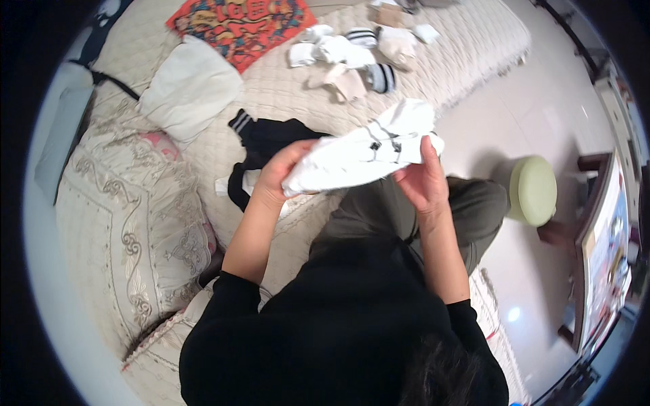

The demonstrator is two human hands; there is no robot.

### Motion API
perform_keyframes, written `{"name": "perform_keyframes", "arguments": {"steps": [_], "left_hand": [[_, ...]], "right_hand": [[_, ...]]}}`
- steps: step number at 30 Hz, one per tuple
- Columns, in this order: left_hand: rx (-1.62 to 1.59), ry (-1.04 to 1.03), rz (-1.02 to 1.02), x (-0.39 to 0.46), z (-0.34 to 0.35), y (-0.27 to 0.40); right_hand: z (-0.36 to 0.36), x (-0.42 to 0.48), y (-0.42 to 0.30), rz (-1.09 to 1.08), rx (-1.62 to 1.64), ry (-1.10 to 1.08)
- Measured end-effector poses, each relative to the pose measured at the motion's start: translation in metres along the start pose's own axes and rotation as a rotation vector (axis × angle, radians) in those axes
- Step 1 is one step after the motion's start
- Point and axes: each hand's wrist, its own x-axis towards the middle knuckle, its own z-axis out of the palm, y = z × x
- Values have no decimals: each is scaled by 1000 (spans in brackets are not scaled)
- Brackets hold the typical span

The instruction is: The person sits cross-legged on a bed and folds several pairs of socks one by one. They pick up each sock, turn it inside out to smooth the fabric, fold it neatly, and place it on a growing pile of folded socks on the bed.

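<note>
Stretched between my two hands is a pair of white socks (355,157) with black markings, one apparently laid over the other. My left hand (285,170) grips the lower left end, its fingers partly hidden under the fabric. At the other end, my right hand (425,177) pinches the cloth with the thumb on top. Just beyond my left hand, black socks (277,134) with grey-striped cuffs lie loose on the quilted sofa cover (315,114). A bit of white cloth (221,186) shows beside them.
Rolled white socks (335,49), a striped grey bundle (381,77) and beige pieces (345,86) sit farther up the cover. A white cushion (193,89), a red patterned cloth (244,25) and embroidered cushions (147,228) lie leftward. Right stand a green stool (533,190) and a cluttered table (604,254).
</note>
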Motion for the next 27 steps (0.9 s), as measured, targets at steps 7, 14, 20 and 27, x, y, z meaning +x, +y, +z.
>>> {"name": "perform_keyframes", "arguments": {"steps": [7,14,20,27], "left_hand": [[1997,197,-86,30,-14,-82],[1931,-181,454,45,50,-92],[934,48,-174,59,27,-94],[945,99,40,67,22,-95]], "right_hand": [[-104,-71,-18,123,-1218,475],[-88,-86,-25,-50,-975,538],[-57,-60,-38,-122,-279,547],[-38,-53,-4,-643,-1290,221]]}}
